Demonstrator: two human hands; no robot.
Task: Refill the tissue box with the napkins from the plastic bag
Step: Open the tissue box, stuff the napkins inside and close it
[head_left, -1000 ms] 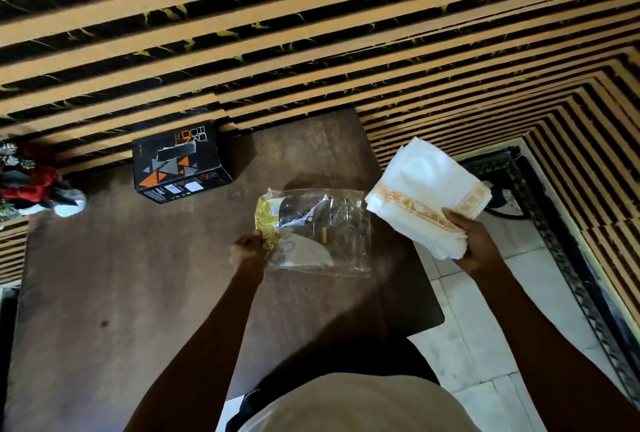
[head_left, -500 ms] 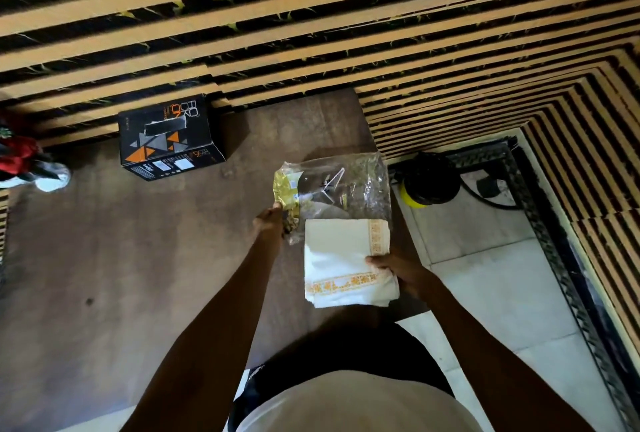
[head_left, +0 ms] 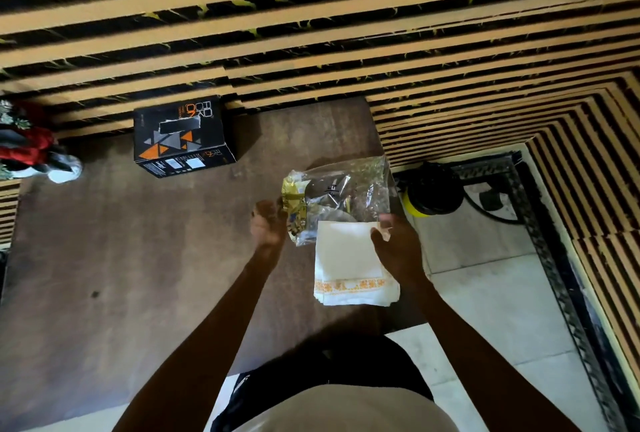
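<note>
Fingers (head_left: 381, 230) of the right hand (head_left: 398, 248) curl over the far right corner of the stack of white paper napkins with an orange patterned border (head_left: 349, 265), touching its top sheet; whether they pinch it or only press on it I cannot tell. The stack lies flat on the dark brown wooden table (head_left: 138, 258), near its right edge, with its far edge overlapping the near edge of the clear plastic bag with a yellow printed strip (head_left: 346, 196). The left hand (head_left: 268, 223) is just left of the bag, at its yellow end, fingers spread loosely and its grip empty; whether the fingertips touch the plastic is unclear. Farther back on the table, well apart from the bag and close to the striped wall, stands the black cardboard box with orange triangles (head_left: 181, 137). On the tiled floor to the right of the table sits a black and yellow round object (head_left: 433, 192)
</note>
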